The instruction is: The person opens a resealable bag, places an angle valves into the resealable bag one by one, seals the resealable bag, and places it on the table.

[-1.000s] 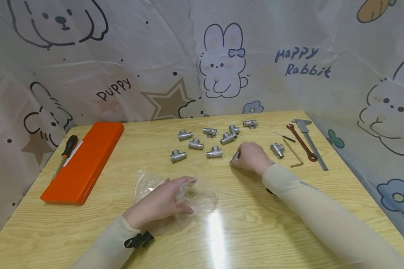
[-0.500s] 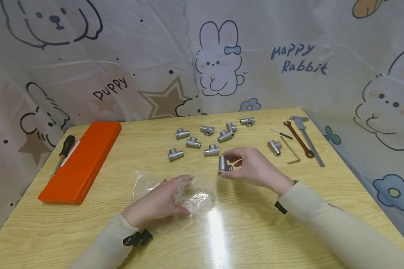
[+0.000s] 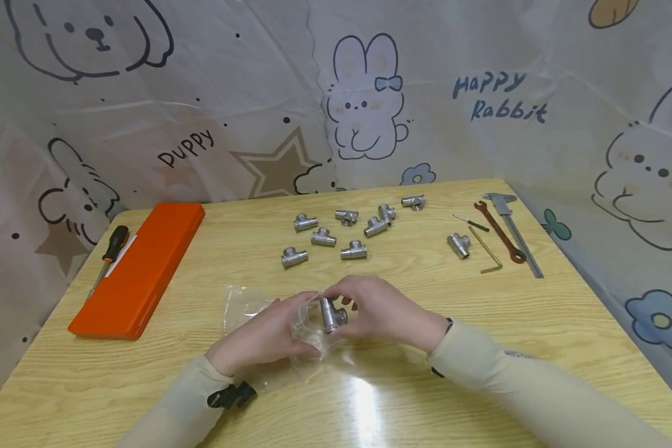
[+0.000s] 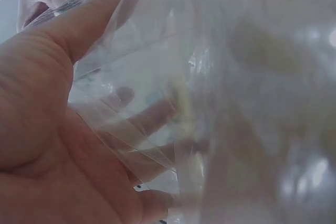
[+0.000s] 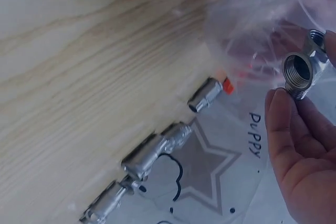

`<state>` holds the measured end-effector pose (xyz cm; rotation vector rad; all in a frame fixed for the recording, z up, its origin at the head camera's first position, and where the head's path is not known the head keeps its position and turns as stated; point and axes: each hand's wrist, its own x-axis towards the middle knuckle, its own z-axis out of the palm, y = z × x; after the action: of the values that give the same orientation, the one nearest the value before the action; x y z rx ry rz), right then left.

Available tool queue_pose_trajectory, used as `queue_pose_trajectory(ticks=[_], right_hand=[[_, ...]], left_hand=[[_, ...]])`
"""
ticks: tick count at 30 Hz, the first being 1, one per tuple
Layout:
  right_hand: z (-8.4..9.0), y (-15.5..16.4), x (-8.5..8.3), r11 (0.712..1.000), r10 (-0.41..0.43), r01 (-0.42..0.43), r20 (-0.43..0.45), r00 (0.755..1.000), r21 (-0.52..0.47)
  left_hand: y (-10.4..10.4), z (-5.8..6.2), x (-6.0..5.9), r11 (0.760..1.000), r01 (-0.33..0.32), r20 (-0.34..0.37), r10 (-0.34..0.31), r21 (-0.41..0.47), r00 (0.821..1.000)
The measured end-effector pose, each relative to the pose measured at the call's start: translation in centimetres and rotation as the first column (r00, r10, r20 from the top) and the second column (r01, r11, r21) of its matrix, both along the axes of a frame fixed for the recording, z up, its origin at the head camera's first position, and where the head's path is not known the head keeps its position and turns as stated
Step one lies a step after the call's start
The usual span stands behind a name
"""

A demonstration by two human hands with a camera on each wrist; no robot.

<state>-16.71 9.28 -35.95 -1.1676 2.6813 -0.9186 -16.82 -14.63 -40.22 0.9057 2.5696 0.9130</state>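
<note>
My right hand point(image 3: 378, 311) pinches a shiny metal pipe tee point(image 3: 330, 315) between thumb and fingers, right at the mouth of a clear plastic bag point(image 3: 241, 305). In the right wrist view the threaded openings of this tee point(image 5: 299, 70) face the camera, with the bag point(image 5: 236, 30) close beside it. My left hand point(image 3: 269, 330) is spread at the bag's mouth, thumb and fingers wide apart, with the film stretched about them. Through the clear film point(image 4: 210, 77), the left wrist view shows the spread fingers point(image 4: 152, 119). Several more tees point(image 3: 354, 249) lie beyond the hands.
An orange case point(image 3: 140, 274) lies at the left, with a screwdriver point(image 3: 112, 249) beside it. To the right are a lone tee point(image 3: 458, 245), a hex key point(image 3: 486, 250), a small thin screwdriver point(image 3: 471, 223), a reddish wrench point(image 3: 501, 233) and calipers point(image 3: 515, 233). A printed curtain point(image 3: 229, 93) hangs behind the table.
My right hand has picked up a tee from the table and carried it left to the bag's mouth. The left hand stays at the bag, nearly still.
</note>
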Motion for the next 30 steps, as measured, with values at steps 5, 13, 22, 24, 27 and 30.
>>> queue_pose_trajectory(ticks=[5, 13, 22, 24, 27, 30], right_hand=[[-0.2, -1.0, 0.1, 0.997, 0.012, -0.010, -0.029, 1.000, 0.083], [-1.2, -2.4, 0.2, 0.983, 0.066, -0.032, -0.185, 0.981, 0.183], [-2.1, -2.6, 0.2, 0.980, 0.089, -0.037, -0.267, 0.960, 0.195], [-1.8, -2.3, 0.3, 0.979, 0.090, -0.038, -0.258, 0.962, 0.199], [-1.0, -1.3, 0.3, 0.980, 0.074, -0.030, -0.224, 0.972, 0.195], [-0.1, 0.4, -0.2, 0.983, 0.008, 0.029, -0.200, 0.980, 0.183]], left_hand=[[0.1, 0.0, -0.1, 1.000, 0.008, 0.010, -0.008, 0.013, 1.000], [0.0, -0.2, -0.2, 0.995, 0.048, 0.005, -0.048, 0.089, 0.999], [0.0, -0.3, -0.1, 0.998, 0.017, 0.035, -0.020, 0.065, 0.999], [0.1, -0.2, -0.1, 0.999, 0.001, 0.047, -0.003, 0.041, 0.999], [0.1, -0.1, 0.1, 0.999, -0.031, 0.054, 0.032, -0.009, 0.998], [0.2, 0.1, 0.1, 0.998, -0.042, 0.060, 0.045, -0.035, 0.997]])
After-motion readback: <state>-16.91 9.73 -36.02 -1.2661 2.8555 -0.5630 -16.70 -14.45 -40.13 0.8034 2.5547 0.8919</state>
